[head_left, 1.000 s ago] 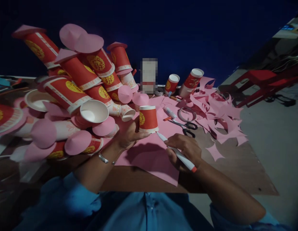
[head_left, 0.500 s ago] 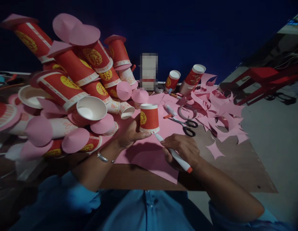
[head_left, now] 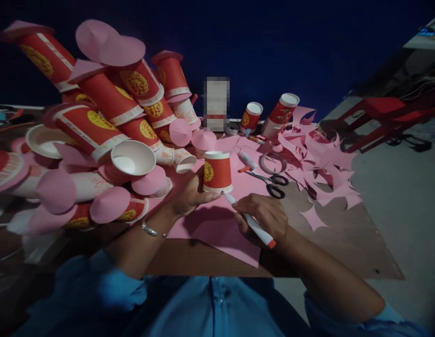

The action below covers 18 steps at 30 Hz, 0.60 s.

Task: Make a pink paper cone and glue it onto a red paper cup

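My left hand (head_left: 189, 194) holds a red paper cup (head_left: 217, 172) upside down on a pink paper sheet (head_left: 221, 229). The cup has a gold emblem and a white rim pressed to the sheet. My right hand (head_left: 264, 217) grips a white marker (head_left: 250, 222) with an orange end. The marker's tip touches the sheet at the cup's rim on the near right side.
A big pile of red cups with pink paper cones (head_left: 98, 135) fills the left of the table. Scissors (head_left: 270, 182), a tape ring (head_left: 272, 164), a glue stick (head_left: 248, 160) and pink paper scraps (head_left: 319, 164) lie to the right. Two cup stacks (head_left: 282, 114) stand at the back.
The marker's tip has come closer in against the cup's rim, and my right hand has shifted slightly left. The cup stays in place under my left hand.
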Each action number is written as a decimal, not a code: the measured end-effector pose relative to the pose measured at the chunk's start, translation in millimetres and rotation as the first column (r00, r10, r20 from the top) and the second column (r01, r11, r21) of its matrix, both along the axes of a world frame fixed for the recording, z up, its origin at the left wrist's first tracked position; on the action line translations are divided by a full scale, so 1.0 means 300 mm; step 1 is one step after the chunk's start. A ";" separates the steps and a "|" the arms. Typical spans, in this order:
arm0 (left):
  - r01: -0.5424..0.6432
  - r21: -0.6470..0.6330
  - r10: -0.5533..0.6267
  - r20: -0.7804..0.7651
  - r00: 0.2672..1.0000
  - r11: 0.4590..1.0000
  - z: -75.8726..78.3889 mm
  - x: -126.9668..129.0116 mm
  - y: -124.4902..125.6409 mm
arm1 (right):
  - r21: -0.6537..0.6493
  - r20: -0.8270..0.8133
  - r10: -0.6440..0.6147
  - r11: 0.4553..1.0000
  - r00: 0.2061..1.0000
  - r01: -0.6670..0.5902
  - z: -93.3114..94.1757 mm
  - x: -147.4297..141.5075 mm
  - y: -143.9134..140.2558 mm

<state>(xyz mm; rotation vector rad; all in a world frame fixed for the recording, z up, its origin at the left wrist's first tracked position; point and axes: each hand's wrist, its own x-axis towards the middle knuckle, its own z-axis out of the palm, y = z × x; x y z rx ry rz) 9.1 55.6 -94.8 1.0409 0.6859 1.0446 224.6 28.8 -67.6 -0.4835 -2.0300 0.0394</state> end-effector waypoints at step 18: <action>-0.081 0.010 0.082 -0.036 0.996 0.997 0.002 -0.004 0.006 | -0.010 -0.070 0.014 1.000 0.997 -0.014 0.030 -0.003 -0.017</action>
